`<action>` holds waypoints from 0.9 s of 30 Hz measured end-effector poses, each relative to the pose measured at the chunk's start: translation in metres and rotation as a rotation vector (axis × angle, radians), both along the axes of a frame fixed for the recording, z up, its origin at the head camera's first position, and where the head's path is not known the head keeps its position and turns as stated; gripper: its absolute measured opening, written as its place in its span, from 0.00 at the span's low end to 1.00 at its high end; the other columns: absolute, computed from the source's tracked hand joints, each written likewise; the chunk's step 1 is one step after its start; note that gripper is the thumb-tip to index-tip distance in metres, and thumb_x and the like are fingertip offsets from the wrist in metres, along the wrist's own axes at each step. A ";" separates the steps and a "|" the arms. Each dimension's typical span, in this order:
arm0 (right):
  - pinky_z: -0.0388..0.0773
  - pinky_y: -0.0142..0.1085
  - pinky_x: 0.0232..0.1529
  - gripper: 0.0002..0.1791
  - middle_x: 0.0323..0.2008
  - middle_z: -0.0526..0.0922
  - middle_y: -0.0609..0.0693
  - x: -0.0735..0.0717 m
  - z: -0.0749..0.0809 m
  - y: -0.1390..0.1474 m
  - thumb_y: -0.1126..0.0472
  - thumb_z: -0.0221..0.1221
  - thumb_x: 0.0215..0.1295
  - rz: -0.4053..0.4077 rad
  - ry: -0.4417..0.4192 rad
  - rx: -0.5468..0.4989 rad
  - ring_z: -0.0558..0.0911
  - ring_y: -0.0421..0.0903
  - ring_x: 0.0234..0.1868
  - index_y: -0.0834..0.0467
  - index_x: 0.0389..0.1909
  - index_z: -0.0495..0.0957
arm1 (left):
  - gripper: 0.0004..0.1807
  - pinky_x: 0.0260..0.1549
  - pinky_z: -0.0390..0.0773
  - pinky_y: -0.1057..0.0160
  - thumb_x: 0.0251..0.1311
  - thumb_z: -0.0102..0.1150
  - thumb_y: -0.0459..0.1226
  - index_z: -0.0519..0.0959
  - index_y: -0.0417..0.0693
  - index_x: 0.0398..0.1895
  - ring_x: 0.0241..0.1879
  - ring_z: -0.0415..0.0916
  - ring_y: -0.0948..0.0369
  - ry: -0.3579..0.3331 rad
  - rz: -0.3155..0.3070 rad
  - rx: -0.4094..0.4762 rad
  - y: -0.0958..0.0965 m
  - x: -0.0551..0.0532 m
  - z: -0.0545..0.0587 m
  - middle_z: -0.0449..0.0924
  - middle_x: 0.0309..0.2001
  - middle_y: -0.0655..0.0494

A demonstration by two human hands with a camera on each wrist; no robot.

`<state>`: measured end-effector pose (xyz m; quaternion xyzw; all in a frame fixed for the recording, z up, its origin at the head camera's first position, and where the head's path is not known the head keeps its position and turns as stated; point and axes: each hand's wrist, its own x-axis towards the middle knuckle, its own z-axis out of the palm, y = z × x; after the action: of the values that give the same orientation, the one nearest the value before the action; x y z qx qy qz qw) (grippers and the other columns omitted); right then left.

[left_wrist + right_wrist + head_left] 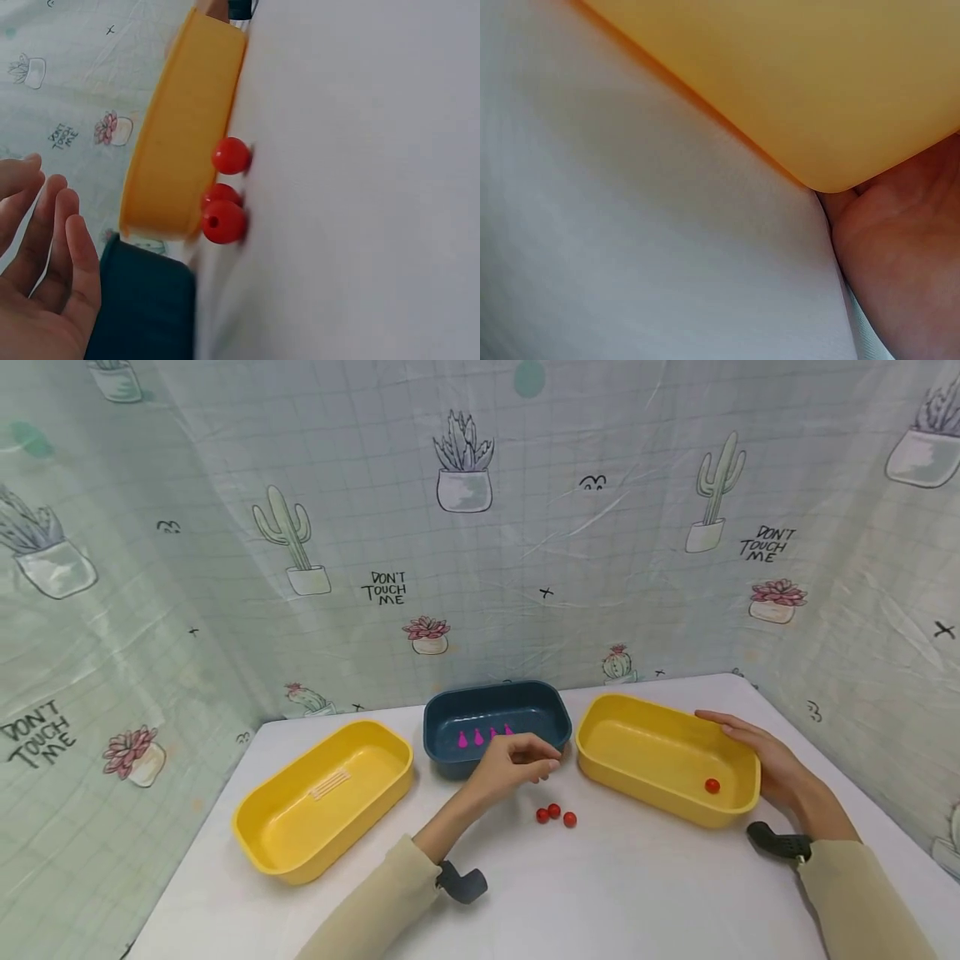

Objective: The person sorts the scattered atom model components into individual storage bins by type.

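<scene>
My left hand (504, 770) hovers over the table in front of the dark blue bin, thumb and fingers loosely bent and nothing visible between them. Below it and slightly right, three red beads (553, 811) lie on the white table; one shows its hole in the left wrist view (214, 222). A single red bead (712, 786) sits inside the right yellow bin (652, 787). Against that bin's right end rests my right hand (776, 764), fingers stretched along its far outer corner. The right wrist view shows the palm (900, 247) beside the bin's wall, with the fingers mostly hidden.
The dark blue bin (450, 768) at the back middle contains several bright pink pieces (478, 737). At the left, another yellow bin (352, 831) stands at a slant with several thin pale sticks (328, 784) inside. A cactus-print curtain (517, 552) surrounds the table's back and sides.
</scene>
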<state>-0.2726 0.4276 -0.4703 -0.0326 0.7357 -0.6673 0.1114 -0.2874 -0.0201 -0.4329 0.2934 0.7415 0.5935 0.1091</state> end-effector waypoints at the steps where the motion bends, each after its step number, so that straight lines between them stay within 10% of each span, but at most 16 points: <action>1: 0.81 0.27 0.57 0.30 0.63 0.72 0.22 0.001 0.000 0.000 0.46 0.43 0.83 0.002 0.001 -0.003 0.80 0.27 0.59 0.42 0.81 0.57 | 0.11 0.39 0.85 0.64 0.68 0.65 0.40 0.87 0.46 0.49 0.35 0.82 0.57 -0.004 0.004 0.001 -0.002 0.002 -0.003 0.88 0.41 0.49; 27: 0.81 0.26 0.56 0.30 0.63 0.74 0.23 0.004 -0.006 0.001 0.49 0.42 0.84 0.015 0.019 -0.046 0.80 0.27 0.58 0.48 0.82 0.56 | 0.15 0.33 0.83 0.69 0.62 0.71 0.39 0.86 0.44 0.50 0.36 0.83 0.64 -0.021 0.125 -0.077 -0.018 0.021 -0.054 0.88 0.45 0.50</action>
<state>-0.2689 0.4288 -0.4765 -0.0470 0.7208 -0.6830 0.1085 -0.2661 -0.0384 -0.4869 0.2359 0.7794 0.5732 0.0909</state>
